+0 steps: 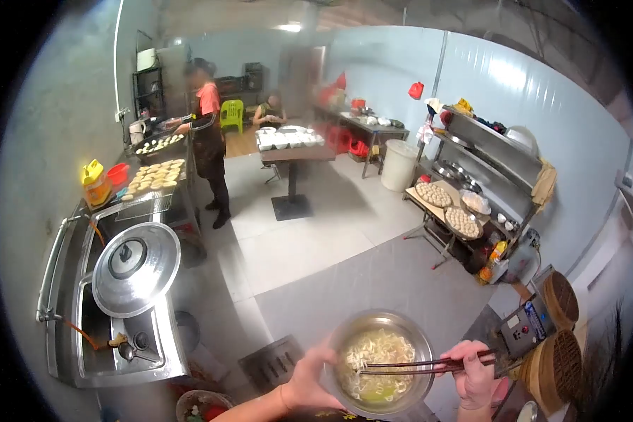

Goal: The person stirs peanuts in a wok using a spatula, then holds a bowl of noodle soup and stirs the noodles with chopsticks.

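Observation:
My left hand (309,380) grips the left rim of a metal bowl (423,337) at the bottom centre; its thumb lies along the side. Pale curly noodles in yellowish broth (380,359) fill the bowl. My right hand (473,371) is closed around dark chopsticks (415,367), held nearly level. Their tips reach across the bowl into the noodles at its left side. The bowl is tipped slightly toward me, so its contents show.
At left, a steel stove counter (165,337) carries a large lid (137,274) and ladles (133,348). A person (209,133) works at a pan (158,144); another sits behind a table (292,156). Right: bamboo steamers (552,366) and shelves with trays of dough balls (463,221).

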Demonstrator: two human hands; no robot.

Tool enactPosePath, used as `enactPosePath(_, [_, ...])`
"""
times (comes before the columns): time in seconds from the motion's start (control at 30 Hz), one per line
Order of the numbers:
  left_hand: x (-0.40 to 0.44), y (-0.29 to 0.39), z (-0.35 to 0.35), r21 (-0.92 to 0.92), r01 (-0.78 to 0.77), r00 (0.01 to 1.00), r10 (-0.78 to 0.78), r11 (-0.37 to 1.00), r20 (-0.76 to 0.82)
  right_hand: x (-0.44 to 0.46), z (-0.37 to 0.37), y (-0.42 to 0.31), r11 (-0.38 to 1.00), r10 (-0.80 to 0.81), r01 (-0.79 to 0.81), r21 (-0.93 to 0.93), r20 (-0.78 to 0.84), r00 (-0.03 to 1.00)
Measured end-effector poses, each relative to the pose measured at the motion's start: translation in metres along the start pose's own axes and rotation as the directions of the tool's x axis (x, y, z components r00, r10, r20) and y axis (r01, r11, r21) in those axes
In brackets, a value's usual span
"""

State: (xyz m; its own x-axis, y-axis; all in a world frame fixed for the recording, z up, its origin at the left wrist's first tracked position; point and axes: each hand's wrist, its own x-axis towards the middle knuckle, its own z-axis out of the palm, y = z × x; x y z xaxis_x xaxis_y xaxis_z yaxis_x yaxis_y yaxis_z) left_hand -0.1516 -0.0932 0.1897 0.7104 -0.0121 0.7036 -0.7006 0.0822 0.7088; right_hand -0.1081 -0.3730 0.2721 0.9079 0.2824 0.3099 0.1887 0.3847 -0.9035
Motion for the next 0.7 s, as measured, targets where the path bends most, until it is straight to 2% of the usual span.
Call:
enactPosePath(0.13, [0.007, 0.006, -0.006, 0.009, 0.015, 0.997, -0.016, 1.0, 0.074, 0.002, 0.001, 0.016, 0.995, 0.061, -0.048, 0.082, -0.163, 0.985])
enactPosePath(0.17, [0.007, 0.006, -0.007, 0.007, 0.029, 0.996, -0.029, 1.0, 0.082, 0.003, 0.004, 0.018, 0.997, 0.024, -0.009, 0.08, -0.189, 0.982])
enactPosePath(0.23, [0.003, 0.006, -0.008, -0.047, 0.028, 0.998, -0.026, 0.998, 0.05, 0.006, -0.001, 0.02, 0.992, 0.043, -0.017, 0.121, -0.217, 0.975])
enactPosePath(0.33, [0.007, 0.012, -0.012, 0.008, 0.015, 0.998, -0.016, 1.0, 0.059, 0.01, -0.005, 0.018, 0.992, 0.017, 0.017, 0.128, -0.261, 0.965])
enactPosePath(0.37, [0.009, 0.017, -0.003, -0.117, 0.01, 0.999, -0.015, 0.993, -0.048, 0.011, -0.007, 0.014, 0.991, 0.031, 0.004, 0.131, -0.26, 0.965])
enactPosePath(0.43, [0.015, 0.019, -0.003, -0.119, -0.014, 0.999, 0.009, 0.993, -0.038, 0.015, -0.009, 0.007, 0.991, 0.011, 0.024, 0.135, -0.254, 0.967])
enactPosePath(0.53, [0.013, 0.017, -0.004, -0.111, -0.003, 1.0, 0.0, 0.994, -0.028, 0.019, -0.006, -0.004, 0.993, -0.11, 0.114, 0.028, -0.11, 0.988])
enactPosePath(0.57, [0.012, 0.016, -0.005, -0.107, -0.009, 1.0, 0.006, 0.994, -0.03, 0.019, -0.003, -0.01, 0.994, -0.102, 0.106, 0.025, -0.112, 0.988])
enactPosePath(0.63, [0.013, 0.012, -0.007, -0.116, -0.041, 0.999, 0.039, 0.992, -0.02, 0.022, 0.001, -0.019, 0.996, -0.063, 0.064, -0.055, 0.029, 0.998])
enactPosePath(0.7, [0.011, 0.011, -0.006, -0.131, -0.067, 0.998, 0.065, 0.989, -0.016, 0.02, 0.002, -0.017, 0.996, -0.037, 0.04, -0.086, 0.033, 0.999])
